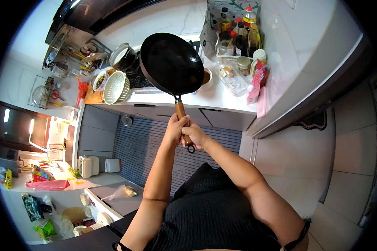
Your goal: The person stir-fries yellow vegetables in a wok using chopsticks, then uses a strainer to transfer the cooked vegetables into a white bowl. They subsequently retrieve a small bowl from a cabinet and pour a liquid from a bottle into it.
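Observation:
Both my hands grip the brown wooden handle [180, 109] of a black wok [172, 62], raised above the counter edge and the stove. The wok's dark, shiny inside faces me, and no food shows in it. My left hand [175, 129] wraps the handle from the left. From the right, my right hand [193, 133] closes over it, its fingers overlapping the left ones. A black hanging ring [191, 148] sticks out below my hands at the handle's end. Behind the wok, much of the black stove top [139, 80] is hidden.
Left of the wok are a pale slotted colander [115, 88], a bowl of food [100, 81] and a pot [122, 56]. At right stand a white container [208, 82], a clear plastic box [232, 78] and several sauce bottles [242, 39]. A striped mat [141, 138] covers the floor.

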Action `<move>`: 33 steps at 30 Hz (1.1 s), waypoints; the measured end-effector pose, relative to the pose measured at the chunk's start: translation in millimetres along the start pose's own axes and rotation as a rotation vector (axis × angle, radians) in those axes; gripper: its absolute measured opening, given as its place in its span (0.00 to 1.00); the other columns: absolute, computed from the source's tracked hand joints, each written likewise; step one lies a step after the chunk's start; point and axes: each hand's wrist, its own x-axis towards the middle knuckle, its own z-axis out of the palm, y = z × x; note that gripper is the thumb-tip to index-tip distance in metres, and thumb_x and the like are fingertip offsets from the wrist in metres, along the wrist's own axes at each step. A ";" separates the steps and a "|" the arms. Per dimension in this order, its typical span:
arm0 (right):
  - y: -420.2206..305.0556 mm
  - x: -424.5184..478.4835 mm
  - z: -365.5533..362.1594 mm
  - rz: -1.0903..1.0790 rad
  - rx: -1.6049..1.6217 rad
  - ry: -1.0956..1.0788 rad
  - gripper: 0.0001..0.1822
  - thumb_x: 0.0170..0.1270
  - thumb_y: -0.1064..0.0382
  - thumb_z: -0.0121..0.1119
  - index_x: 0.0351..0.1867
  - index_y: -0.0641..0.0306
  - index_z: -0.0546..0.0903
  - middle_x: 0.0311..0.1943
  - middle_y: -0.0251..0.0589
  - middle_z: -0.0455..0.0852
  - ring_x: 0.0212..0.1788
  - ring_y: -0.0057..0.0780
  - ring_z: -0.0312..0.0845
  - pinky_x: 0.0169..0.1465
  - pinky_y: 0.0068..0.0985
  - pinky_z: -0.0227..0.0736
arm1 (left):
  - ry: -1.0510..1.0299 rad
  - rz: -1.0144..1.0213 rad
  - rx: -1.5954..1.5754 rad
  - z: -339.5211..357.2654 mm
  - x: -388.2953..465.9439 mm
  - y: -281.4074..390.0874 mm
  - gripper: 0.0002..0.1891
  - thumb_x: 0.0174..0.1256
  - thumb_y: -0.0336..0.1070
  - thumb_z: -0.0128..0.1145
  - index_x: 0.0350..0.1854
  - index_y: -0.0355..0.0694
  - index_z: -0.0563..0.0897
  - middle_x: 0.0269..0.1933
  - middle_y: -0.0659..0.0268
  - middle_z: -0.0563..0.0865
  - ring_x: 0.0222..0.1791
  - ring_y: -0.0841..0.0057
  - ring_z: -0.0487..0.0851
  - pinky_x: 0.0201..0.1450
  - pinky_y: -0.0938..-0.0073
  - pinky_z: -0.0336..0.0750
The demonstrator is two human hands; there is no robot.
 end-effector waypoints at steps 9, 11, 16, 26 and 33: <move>-0.1 10.8 15.6 -0.006 -0.093 0.035 0.14 0.58 0.70 0.49 0.45 0.63 0.63 0.22 0.41 0.76 0.15 0.26 0.74 0.16 0.25 0.72 | -0.073 -0.027 -0.060 -15.9 -4.4 14.4 0.10 0.67 0.37 0.53 0.42 0.37 0.71 0.29 0.66 0.76 0.22 0.80 0.76 0.20 0.79 0.73; 2.6 15.0 19.6 0.007 -0.109 0.027 0.14 0.58 0.70 0.49 0.45 0.63 0.63 0.21 0.40 0.76 0.15 0.26 0.75 0.16 0.25 0.72 | -0.059 -0.043 -0.059 -21.0 -4.6 15.1 0.10 0.67 0.37 0.54 0.42 0.37 0.71 0.29 0.66 0.77 0.22 0.80 0.76 0.19 0.79 0.73; 10.9 23.8 40.2 -0.046 -0.076 0.121 0.10 0.58 0.71 0.50 0.40 0.65 0.66 0.20 0.40 0.76 0.15 0.27 0.75 0.15 0.25 0.71 | -0.101 -0.073 -0.123 -43.7 2.2 10.2 0.10 0.67 0.38 0.54 0.42 0.37 0.72 0.30 0.65 0.78 0.24 0.79 0.77 0.23 0.80 0.74; -13.9 94.9 59.8 -0.129 -0.466 0.222 0.06 0.53 0.72 0.54 0.32 0.71 0.73 0.18 0.40 0.77 0.13 0.26 0.73 0.15 0.24 0.70 | -0.220 -0.022 -0.249 -85.7 45.2 44.4 0.14 0.69 0.43 0.52 0.44 0.35 0.75 0.35 0.64 0.81 0.30 0.79 0.79 0.31 0.79 0.75; -46.9 178.4 37.0 -0.090 -0.596 0.387 0.06 0.50 0.70 0.58 0.26 0.73 0.76 0.17 0.42 0.79 0.14 0.29 0.76 0.19 0.26 0.72 | -0.187 0.033 -0.284 -106.8 124.1 58.0 0.16 0.72 0.46 0.48 0.44 0.36 0.76 0.35 0.66 0.82 0.32 0.81 0.79 0.33 0.79 0.74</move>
